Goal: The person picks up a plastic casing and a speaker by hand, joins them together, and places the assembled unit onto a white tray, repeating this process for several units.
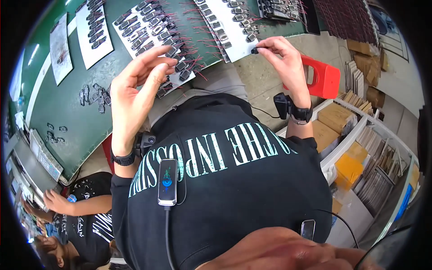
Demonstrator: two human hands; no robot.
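Closest to the camera spreads the wearer's black shirt [252,193], printed with pale lettering across the chest. At the far left, a co-worker's hand [58,202] is raised beside grey equipment. Loose small dark parts [96,96] lie in two groups on the green tabletop [83,128]; above them is a narrow white board [60,51], then another carrying a column of dark modules. The left hand [135,87] is over the tabletop, its grip fairly wide: thumb and index fingertip stand apart, with nothing clearly held. Just beside its fingertips are wired modules [150,27], in crowded rows on a third white board; whether any finger touches them I cannot tell. A device with a screen [168,182] hangs on the shirt below. Farther right, a fourth white board [240,51] bears more modules with thin red wires. Near its lower corner, the right hand [284,56] has its grip narrow, thumb and forefinger pinching a small black piece [255,50]. Beyond the wrist are a red stool [326,81] and, at the far right, a shelf frame [357,128] with cardboard boxes [335,117].
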